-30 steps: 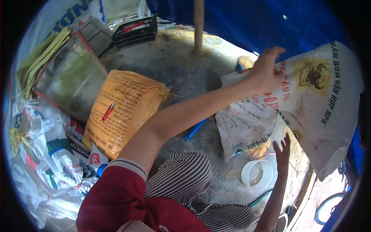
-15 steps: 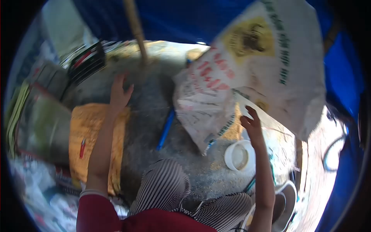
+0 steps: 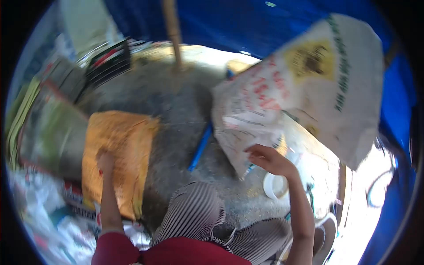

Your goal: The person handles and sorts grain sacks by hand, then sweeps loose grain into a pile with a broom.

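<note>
My left hand (image 3: 106, 161) lies on an orange printed sack (image 3: 126, 145) spread flat on the ground at the left; motion blur hides whether its fingers grip anything. My right hand (image 3: 269, 159) reaches to the lower corner of a large white printed sack (image 3: 318, 84) that stands leaning at the right, and its fingers touch or nearly touch the sack's edge. A white round bowl (image 3: 274, 185) sits on the ground just below that hand. My striped trouser leg (image 3: 194, 216) is between the two arms.
A blue pipe (image 3: 201, 145) lies on the concrete floor (image 3: 176, 110) between the sacks. A wooden pole (image 3: 173, 31) rises before a blue tarp (image 3: 229, 22). A black crate (image 3: 108, 64), a framed panel (image 3: 48, 128) and plastic bags (image 3: 39, 212) crowd the left.
My left hand left the white sack, swung left and came down on the orange sack. My right hand moved up and left from beside the bowl to the white sack's lower corner.
</note>
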### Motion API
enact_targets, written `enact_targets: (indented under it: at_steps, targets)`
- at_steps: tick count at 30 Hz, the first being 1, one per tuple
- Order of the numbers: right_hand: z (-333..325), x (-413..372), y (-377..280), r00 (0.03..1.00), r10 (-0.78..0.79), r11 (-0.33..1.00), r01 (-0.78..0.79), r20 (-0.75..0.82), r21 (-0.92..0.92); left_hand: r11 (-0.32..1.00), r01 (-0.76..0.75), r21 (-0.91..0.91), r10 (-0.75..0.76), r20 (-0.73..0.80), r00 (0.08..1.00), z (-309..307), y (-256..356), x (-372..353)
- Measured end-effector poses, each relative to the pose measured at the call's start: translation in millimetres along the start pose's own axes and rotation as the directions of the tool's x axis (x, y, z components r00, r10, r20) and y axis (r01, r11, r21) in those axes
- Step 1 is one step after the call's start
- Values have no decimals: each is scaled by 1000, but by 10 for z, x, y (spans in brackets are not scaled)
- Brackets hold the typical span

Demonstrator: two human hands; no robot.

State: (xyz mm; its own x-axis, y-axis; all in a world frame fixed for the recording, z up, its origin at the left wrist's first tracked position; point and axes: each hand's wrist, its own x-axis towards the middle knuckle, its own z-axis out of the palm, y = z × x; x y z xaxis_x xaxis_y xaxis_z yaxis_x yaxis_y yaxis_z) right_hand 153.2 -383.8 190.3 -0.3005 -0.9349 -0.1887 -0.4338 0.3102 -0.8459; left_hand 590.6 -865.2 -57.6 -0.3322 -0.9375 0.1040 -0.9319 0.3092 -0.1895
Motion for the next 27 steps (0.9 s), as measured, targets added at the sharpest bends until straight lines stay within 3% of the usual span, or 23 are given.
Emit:
enact_targets:
  at_steps: [1,2,4,5,7,8,10,12,13,14,15,16,17,18,19,20,21,22,23,25,26,27]
  targets:
    - [7,26,35,1000,17,999,-17,14,-30,981,140,-134,-141,-4,990,-391,179,-186]
    - [8,32,69,999,30,998,-28,37,-57,900,30,-435,-144,-232,962,-405,148,-359]
    - [27,16,97,998,63,996,-62,4,-71,944,116,-310,-178,-181,967,-274,0,-420]
    - [53,14,115,998,61,994,-58,26,-94,946,86,-313,-150,-186,971,-378,60,-391]
    - [106,-10,199,996,90,991,-87,24,-97,901,292,-320,-300,26,954,-682,206,-468]
    - [107,-18,208,994,107,989,-103,38,-110,905,273,-328,-283,17,959,-766,298,-409]
    - [110,-56,177,994,101,988,-96,34,-123,657,76,-750,-188,-65,980,-981,611,-217]
    - [154,-123,147,993,110,987,-106,31,-124,453,-143,-880,146,-85,986,-1625,1201,-206]
    - [172,-139,120,998,67,994,-67,-3,-85,305,-91,-948,327,14,945,-2303,1640,-460]
    - [194,-158,93,999,23,998,-26,-42,-50,166,-2,-986,508,84,857,-2847,2052,-715]
    - [257,-180,64,997,40,998,-44,-73,-45,15,-183,-983,627,-133,768,-2777,2403,-762]
    - [336,-201,34,974,-46,999,51,-223,16,-146,-174,-974,781,-221,584,-3057,2746,-975]
    - [371,-254,17,921,-122,986,154,-370,58,-250,-109,-962,860,-272,432,-3286,3070,-1206]
    - [345,-343,-36,913,-106,988,140,-395,59,-318,-68,-946,891,-322,319,-3435,3377,-1411]
    - [290,-430,-118,935,-38,977,108,-353,181,-376,-20,-926,905,-372,206,-3543,3654,-1598]
    - [242,-511,-151,954,21,951,74,-300,301,-380,-58,-923,906,-384,178,-3620,3896,-1777]
    - [214,-578,0,926,123,902,46,-357,430,-386,-97,-917,905,-397,154,-3667,4127,-1923]
    - [116,-733,29,895,262,890,-79,-361,449,-355,-10,-935,932,-354,79,-3683,4344,-2017]
    - [87,-852,147,809,249,898,12,-532,439,-341,-25,-940,938,-342,66,-3726,4513,-2101]
    - [-164,-1222,421,670,443,891,-257,-596,373,-329,-45,-943,943,-331,40,-3714,4763,-2212]
    - [-237,-1396,725,558,351,935,-257,-752,246,-231,-75,-970,970,-236,62,-3663,4888,-2239]
    - [-354,-1570,1069,490,408,907,-311,-770,283,-134,-103,-986,986,-143,87,-3607,5029,-2272]
